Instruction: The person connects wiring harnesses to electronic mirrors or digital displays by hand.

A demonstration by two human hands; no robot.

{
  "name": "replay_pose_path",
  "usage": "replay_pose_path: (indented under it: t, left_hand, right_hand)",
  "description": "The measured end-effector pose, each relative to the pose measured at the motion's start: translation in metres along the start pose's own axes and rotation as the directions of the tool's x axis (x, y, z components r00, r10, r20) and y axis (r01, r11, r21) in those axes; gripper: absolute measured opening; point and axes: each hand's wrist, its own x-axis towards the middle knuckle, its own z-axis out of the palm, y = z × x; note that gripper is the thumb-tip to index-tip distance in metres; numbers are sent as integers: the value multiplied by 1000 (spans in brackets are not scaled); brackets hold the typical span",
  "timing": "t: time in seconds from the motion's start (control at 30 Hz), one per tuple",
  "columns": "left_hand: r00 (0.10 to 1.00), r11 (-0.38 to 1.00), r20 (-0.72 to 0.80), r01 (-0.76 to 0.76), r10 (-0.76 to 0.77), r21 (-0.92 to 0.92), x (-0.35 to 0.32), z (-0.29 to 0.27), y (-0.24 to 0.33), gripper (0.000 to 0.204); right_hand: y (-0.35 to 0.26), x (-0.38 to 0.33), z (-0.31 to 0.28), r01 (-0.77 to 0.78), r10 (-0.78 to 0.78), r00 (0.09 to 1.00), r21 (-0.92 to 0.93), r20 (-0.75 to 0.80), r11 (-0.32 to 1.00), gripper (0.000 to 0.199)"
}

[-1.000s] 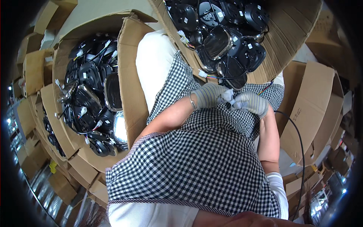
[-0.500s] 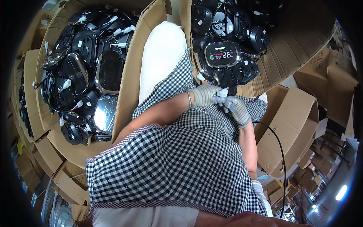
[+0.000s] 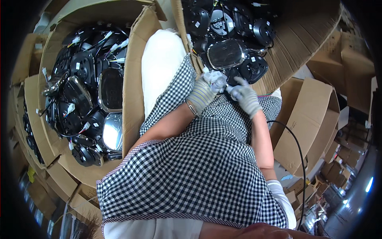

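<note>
left carton: tall brown cardboard box (image 3: pixel 134 75), flaps up, packed with rounded black plastic display units (image 3: pixel 82 65); leads tangled, small white plugs (image 3: pixel 71 108) lying loose among them. one glossy face (image 3: pixel 112 131) throws back light.
apron and leg: black-and-white checked cloth apron (image 3: pixel 187 171) over the lap; one white-clad leg (image 3: pixel 161 67) beside the left carton.
left hand: grey striped knit glove (image 3: pixel 203 95), fingers drawn in, pinching a cluster of translucent white plastic connectors (image 3: pixel 215 77) above the lap, just below the upper carton's units.
right hand: matching glove (image 3: pixel 246 98), index finger lifted, the others curled close beside the cluster; cannot tell whether they pinch a lead.
upper carton: broad brown corrugated box (image 3: pixel 308 44) beyond the hands, holding more such units; a chrome-rimmed rectangular screen (image 3: pixel 226 53) faces up, dark.
progress: judged mid-handling. connectors are in hand; whether any are mated is too small to tell. both cartons hold units; which are finished and which remain, cannot tell.
right side: thin black cable (image 3: pixel 297 145) curving down past the right forearm; tan cardboard box (image 3: pixel 302 123) tilted behind it.
room: more brown cartons (image 3: pixel 358 67) at far right, a bright light streak (image 3: pixel 369 184) near the rim.
</note>
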Motion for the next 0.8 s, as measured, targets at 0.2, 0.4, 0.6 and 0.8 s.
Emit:
replay_pose_path:
  t: [0.2, 0.4, 0.6, 0.8]
  left_hand:
    - [997, 965, 30, -71, 66, 251, -1, -7, 9, 26]
    - [984, 958, 17, -174, 175, 226, -1, -7, 21, 72]
    - [980, 995, -191, 42, -59, -88, -11, 4, 40, 89]
    - [985, 963, 149, 40, -82, 265, -11, -3, 28, 69]
  right_hand:
    - [5, -6, -5, -17, 82, 907, 160, -412, 987, 22]
    - [-46, 23, -44, 314, -325, 945, -189, -30, 930, 20]
    - [-40, 21, 12, 367, -388, 921, 235, 48, 900, 20]
    - [-43, -19, -40, -166, 149, 981, 926, 121, 339, 49]
